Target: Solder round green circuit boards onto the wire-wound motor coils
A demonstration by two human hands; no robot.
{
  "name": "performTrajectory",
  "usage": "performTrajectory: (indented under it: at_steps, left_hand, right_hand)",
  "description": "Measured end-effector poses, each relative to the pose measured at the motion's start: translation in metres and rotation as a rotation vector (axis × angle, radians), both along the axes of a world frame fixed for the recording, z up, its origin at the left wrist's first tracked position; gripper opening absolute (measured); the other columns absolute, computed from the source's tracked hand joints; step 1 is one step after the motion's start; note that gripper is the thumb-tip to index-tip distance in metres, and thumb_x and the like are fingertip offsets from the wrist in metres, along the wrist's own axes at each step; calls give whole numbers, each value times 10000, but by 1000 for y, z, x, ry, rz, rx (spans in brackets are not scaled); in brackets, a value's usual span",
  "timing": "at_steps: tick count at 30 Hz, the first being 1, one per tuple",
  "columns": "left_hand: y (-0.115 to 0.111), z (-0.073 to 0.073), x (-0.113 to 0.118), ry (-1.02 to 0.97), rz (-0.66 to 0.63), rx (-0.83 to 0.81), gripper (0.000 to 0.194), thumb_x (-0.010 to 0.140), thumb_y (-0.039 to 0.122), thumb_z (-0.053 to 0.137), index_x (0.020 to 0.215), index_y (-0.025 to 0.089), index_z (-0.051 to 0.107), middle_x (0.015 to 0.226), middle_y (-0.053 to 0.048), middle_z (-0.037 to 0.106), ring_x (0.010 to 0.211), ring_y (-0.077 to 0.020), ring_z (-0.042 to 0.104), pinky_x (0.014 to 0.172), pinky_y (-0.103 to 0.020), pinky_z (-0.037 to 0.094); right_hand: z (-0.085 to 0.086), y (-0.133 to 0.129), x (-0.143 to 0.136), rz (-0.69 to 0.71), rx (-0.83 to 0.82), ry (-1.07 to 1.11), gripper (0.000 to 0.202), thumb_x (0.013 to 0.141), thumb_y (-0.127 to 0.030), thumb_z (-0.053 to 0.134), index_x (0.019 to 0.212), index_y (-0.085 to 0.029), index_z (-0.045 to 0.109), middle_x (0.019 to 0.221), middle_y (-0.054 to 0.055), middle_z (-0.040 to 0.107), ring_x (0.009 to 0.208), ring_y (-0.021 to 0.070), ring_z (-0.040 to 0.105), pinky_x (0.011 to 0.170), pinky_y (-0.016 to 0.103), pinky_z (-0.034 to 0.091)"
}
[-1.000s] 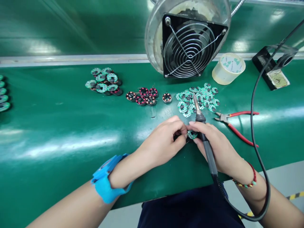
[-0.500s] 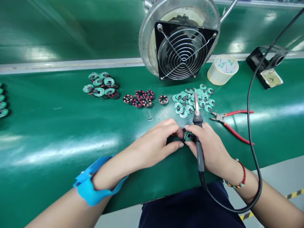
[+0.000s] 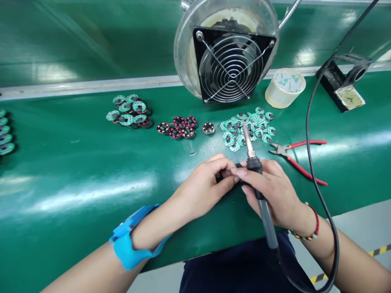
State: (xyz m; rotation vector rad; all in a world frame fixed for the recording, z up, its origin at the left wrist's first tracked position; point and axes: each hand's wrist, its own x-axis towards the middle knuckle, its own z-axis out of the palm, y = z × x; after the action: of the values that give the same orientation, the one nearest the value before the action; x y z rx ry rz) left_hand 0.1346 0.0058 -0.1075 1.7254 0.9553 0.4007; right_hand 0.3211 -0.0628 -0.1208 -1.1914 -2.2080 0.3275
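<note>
My left hand (image 3: 203,185) is closed, thumb and fingers pinching a small dark part (image 3: 238,166) that they mostly hide. My right hand (image 3: 271,187) holds a soldering iron (image 3: 265,207), its metal tip pointing away over a pile of small round green circuit boards (image 3: 259,128). The right thumb and fingertips meet the left fingertips at the dark part. The green board seen there before is now covered by my fingers. Beyond my left hand lie several wire-wound motor stators (image 3: 176,132), one of them (image 3: 208,128) set apart.
A caged fan (image 3: 232,75) stands at the back. Right of it are a tape roll (image 3: 284,89) and a soldering iron stand (image 3: 342,91); red-handled cutters (image 3: 301,156) lie nearer. Stators topped with boards (image 3: 126,118) sit back left. The iron's cable (image 3: 310,134) loops over the right side.
My right thumb has moved left over the part, covering the green board. The iron has tilted, its tip swinging left and its handle end moving right. The left hand keeps its pinch.
</note>
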Motion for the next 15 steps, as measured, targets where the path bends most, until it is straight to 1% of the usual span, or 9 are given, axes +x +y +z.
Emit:
performTrajectory:
  at_steps: [3,7,11,13,15]
  left_hand:
    - [0,2,0,40,11,-1,114,853,187,532,757,186,593,755,28,526,684,-115,495,621,-244,391]
    - [0,4,1,87,12,24,152,865,183,497,741,180,585,747,22,529,686,-120,495,622,-255,387]
    - [-1,6,2,110,16,36,152,850,163,491,721,178,569,746,23,524,674,-118,489,615,-259,381]
    - [-1,6,2,132,23,27,147,837,151,491,713,179,563,744,23,523,662,-117,485,605,-261,375]
    - [-2,6,2,148,30,21,145,828,143,492,703,179,556,741,24,520,653,-115,479,596,-261,369]
  right_hand:
    - [-1,-1,3,-61,-3,-8,370,913,-161,520,1283,-175,504,1075,83,702,978,221,582,823,393,460]
    - [3,0,3,-69,18,46,378,892,-136,549,1266,-167,504,895,38,731,756,189,570,736,383,465]
    - [10,2,0,-129,48,168,427,882,-79,541,1293,-186,493,858,13,749,755,179,646,760,376,506]
    - [12,1,1,-181,59,260,436,893,-105,549,1316,-198,502,818,1,743,733,169,675,738,353,531]
    - [12,-2,4,-225,61,345,402,905,-187,575,1304,-213,535,801,-2,727,690,156,674,669,323,541]
